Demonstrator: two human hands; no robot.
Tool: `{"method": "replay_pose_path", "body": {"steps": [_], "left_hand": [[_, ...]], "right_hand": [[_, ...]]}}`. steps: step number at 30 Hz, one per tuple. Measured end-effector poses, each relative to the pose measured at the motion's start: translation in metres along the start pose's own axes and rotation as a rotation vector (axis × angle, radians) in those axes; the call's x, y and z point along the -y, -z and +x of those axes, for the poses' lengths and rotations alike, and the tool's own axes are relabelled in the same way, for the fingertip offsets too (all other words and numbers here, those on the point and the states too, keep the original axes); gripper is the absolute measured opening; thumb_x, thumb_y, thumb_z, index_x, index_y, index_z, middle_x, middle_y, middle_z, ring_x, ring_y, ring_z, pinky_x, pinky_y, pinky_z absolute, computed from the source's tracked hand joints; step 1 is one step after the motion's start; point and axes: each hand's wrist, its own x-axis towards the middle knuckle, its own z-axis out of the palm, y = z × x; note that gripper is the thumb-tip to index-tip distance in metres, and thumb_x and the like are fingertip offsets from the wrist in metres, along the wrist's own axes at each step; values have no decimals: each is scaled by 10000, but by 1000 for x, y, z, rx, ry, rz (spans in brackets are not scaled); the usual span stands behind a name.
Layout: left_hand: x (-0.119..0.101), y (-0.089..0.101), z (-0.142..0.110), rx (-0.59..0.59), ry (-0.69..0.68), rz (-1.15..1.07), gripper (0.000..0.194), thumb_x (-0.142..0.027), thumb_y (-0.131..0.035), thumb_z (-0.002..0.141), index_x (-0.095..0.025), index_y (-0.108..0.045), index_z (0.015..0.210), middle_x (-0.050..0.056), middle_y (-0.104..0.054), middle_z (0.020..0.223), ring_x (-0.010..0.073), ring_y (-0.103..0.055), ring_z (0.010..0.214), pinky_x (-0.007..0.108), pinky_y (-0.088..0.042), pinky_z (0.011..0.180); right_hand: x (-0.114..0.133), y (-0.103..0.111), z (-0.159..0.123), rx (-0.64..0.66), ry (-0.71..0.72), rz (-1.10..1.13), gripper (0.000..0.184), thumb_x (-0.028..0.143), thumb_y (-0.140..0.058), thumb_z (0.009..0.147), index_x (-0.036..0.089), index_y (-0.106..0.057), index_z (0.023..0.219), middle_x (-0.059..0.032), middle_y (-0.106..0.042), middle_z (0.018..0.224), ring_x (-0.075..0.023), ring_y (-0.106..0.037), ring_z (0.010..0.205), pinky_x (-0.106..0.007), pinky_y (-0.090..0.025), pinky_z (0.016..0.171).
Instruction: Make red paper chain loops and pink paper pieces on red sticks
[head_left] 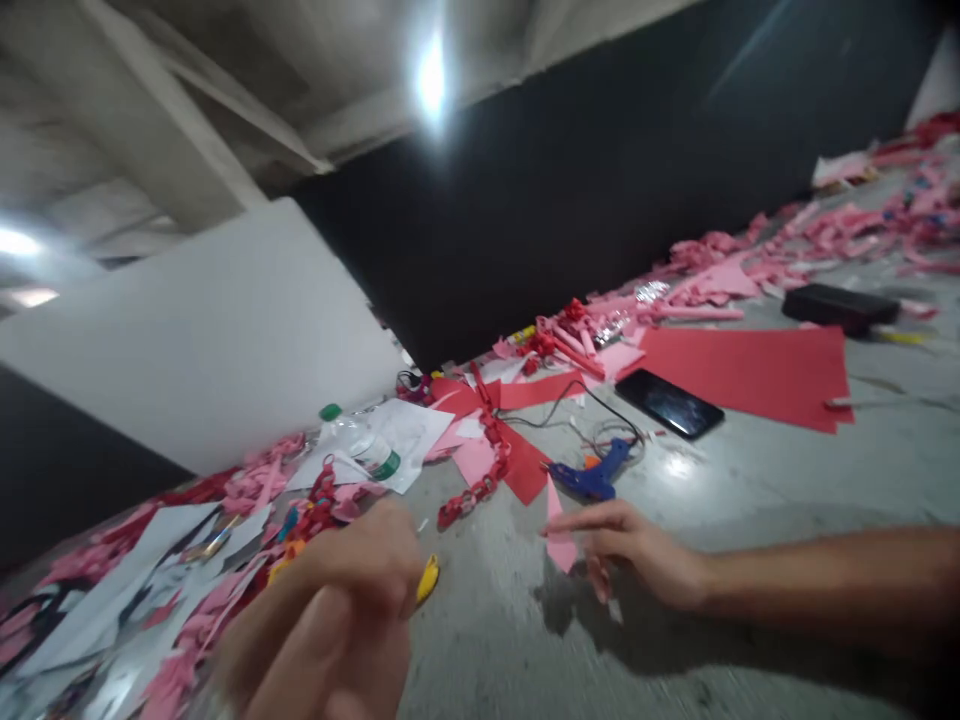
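My left hand (337, 610) is close to the camera and blurred, its fingers curled in. Beside its knuckles shows a yellow thing (427, 580), mostly hidden by the hand; whether I hold it I cannot tell. My right hand (637, 550) reaches in from the right, low over the table. Its fingers have a narrow pointed piece of pink paper (562, 553) between them. Just beyond that paper lies a blue glue gun (596, 475) with a dark cord. A red paper chain (480, 485) lies between the two hands, farther back.
Beyond the glue gun are a black phone (670, 403), a large red paper sheet (742, 370) and a black case (840, 308). A plastic bottle with a green cap (360, 445) lies at left on white sheets. Pink paper scraps (720, 280) heap along the far side, before a dark wall.
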Motion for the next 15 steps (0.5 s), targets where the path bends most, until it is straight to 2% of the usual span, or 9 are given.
{"method": "replay_pose_path", "body": {"steps": [1,3,6,9,12,14,15], "left_hand": [[4,-13,11,43,14,-21,377,-350,-545,1064,-191,-633,734,-10,-515,614,131,-486,595,301,-434,606],[18,-34,28,38,15,-28,392,-327,-574,1056,-190,-574,689,-16,-473,613,125,-452,593,303,-357,576],[53,-51,28,92,150,7,414,-409,-580,1074,-190,-579,724,-18,-504,667,123,-453,642,301,-342,627],[87,-64,-1,172,373,45,411,-459,-553,1075,-190,-587,767,-9,-525,725,139,-480,713,298,-380,703],[110,-71,-44,216,472,39,374,-501,-543,1073,-195,-637,879,21,-610,825,170,-552,798,304,-423,748],[122,-70,-70,255,482,57,368,-538,-522,1075,-205,-650,988,29,-621,887,184,-568,856,312,-450,806],[128,-69,-79,286,429,63,362,-550,-552,1055,-205,-656,1011,34,-626,910,186,-567,868,316,-455,822]], "right_hand": [[-1,1,0,-19,-11,-14,529,291,-649,856,120,-794,1336,-24,-683,569,-151,-651,497,-257,-472,548],[0,2,0,-48,-30,-87,558,249,-640,805,148,-795,1331,-15,-682,552,-160,-644,490,-269,-456,562],[6,-1,-1,-95,-19,-251,500,287,-681,826,186,-799,1301,10,-670,556,-156,-612,480,-281,-454,574],[7,-4,-2,-161,-36,-341,398,472,-747,842,207,-832,1128,-14,-736,724,-112,-512,397,-267,-369,457],[2,-2,-4,-141,-80,-382,528,664,-805,784,218,-849,1064,-31,-725,724,-93,-399,361,-263,-244,393],[0,1,-3,-138,-48,-411,523,695,-823,789,216,-861,998,-26,-668,653,-93,-366,425,-262,-220,437],[-1,2,-2,-149,-26,-410,516,697,-834,791,208,-857,953,-13,-615,610,-95,-355,460,-260,-220,461]]}}
